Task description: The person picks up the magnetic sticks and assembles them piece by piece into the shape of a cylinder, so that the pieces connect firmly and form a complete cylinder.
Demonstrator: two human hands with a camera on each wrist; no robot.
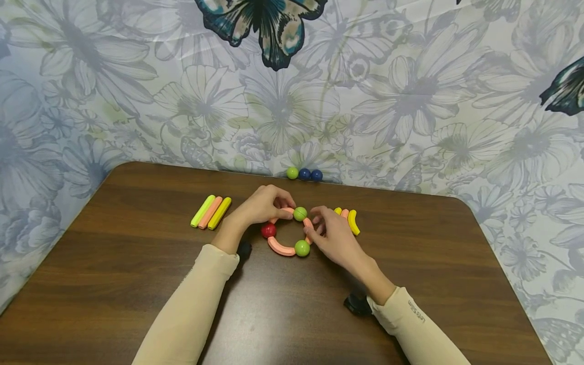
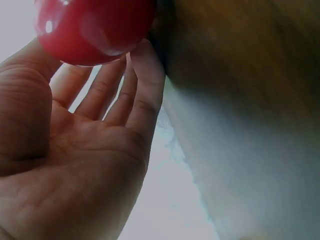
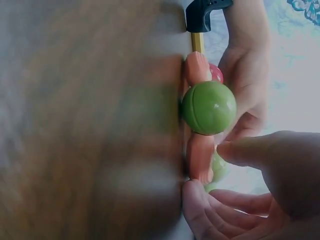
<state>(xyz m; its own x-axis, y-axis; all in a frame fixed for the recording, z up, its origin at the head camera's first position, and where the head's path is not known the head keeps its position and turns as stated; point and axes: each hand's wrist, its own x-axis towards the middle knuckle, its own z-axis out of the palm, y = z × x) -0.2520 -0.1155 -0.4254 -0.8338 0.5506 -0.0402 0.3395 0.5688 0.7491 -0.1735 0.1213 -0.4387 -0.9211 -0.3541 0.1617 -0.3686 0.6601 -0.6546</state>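
A ring of balls and curved pink pieces lies on the table in the head view. It has a red ball [image 1: 268, 230] at left, a green ball [image 1: 299, 214] at the far side and another green ball [image 1: 302, 248] at the near side. One curved pink piece [image 1: 280, 248] joins the red and near green balls. My left hand [image 1: 264, 204] pinches the far-left pink piece [image 1: 287, 210], partly hidden by its fingers. With thumb and fingers, my right hand [image 1: 337, 238] pinches the right-hand pink piece [image 3: 201, 157], beside the near green ball [image 3: 209, 107].
Three straight sticks [image 1: 211, 212], yellow-green, pink and yellow, lie left of the ring. Curved yellow and pink pieces [image 1: 353, 222] sit beyond the right hand, partly covered by it. One green and two blue balls [image 1: 304, 174] line the table's [image 1: 159, 284] back edge by the patterned cloth.
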